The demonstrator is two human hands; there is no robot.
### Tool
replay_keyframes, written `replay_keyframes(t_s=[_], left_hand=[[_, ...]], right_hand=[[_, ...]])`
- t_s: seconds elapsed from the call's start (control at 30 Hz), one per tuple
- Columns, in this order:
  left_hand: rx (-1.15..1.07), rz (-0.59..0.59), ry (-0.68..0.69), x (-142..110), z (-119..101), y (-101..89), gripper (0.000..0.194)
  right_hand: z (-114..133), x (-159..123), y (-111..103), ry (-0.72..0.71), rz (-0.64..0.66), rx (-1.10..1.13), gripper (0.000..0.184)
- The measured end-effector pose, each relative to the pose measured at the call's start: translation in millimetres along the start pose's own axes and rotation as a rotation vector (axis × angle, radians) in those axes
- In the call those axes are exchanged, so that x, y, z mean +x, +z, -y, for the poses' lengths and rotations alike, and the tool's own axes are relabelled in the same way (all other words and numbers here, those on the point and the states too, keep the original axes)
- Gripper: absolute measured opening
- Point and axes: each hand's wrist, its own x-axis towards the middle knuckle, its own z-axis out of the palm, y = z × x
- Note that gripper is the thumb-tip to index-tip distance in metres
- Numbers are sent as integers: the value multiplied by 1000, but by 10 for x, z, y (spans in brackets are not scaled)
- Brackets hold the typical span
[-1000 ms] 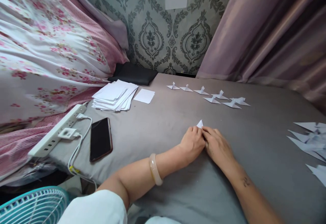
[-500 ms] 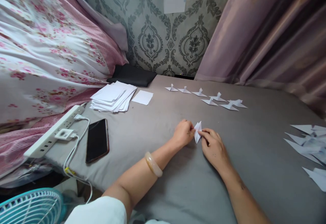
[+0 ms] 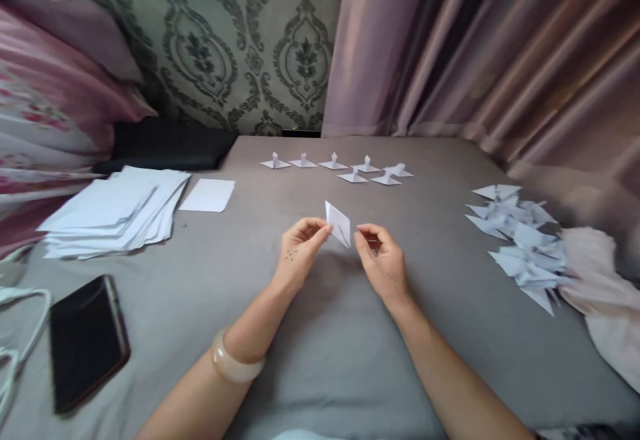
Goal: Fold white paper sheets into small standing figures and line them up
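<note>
My left hand (image 3: 301, 250) pinches a small folded white paper (image 3: 339, 223) by its left edge, raised above the grey cloth. The paper is diamond-shaped with a slit down its lower part. Just to its right, my right hand (image 3: 383, 260) has its fingers loosely curled, a small gap between them and the paper. Beyond my hands stand several small folded paper birds (image 3: 334, 162) with spread wings.
At the left lie a stack of white paper (image 3: 110, 210), a single sheet (image 3: 208, 195) and a phone (image 3: 89, 340) beside white cables (image 3: 30, 320). On the right is a pile of folded paper birds (image 3: 525, 233) next to a pale cloth (image 3: 595, 280). A black flat item (image 3: 170, 143) lies at the back.
My hands have opened apart from around the folded paper, and it is now raised in my left hand. The right hand has let go. My view has turned right, showing the whole pile there.
</note>
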Motion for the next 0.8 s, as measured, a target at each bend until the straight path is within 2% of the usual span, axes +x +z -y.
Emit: replay_keyframes(t_s=[0.2, 0.37, 0.47, 0.53, 0.67, 0.8], left_hand=[[110, 131, 138, -89, -4, 2, 13], [193, 199, 242, -105, 60, -36, 9], [198, 244, 276, -109, 65, -40, 6], [140, 251, 234, -107, 41, -32, 12], [-120, 323, 4, -80, -26, -26, 37], [-200, 370, -94, -55, -49, -46, 28]], right_hand=[[101, -56, -57, -107, 17, 9, 16], [122, -48, -91, -127, 33, 25, 14], [121, -27, -113, -89, 74, 75, 16], [105, -9, -129, 14, 135, 171, 18], [57, 28, -152, 319, 317, 541, 19], [36, 38, -142, 420, 418, 726, 19]])
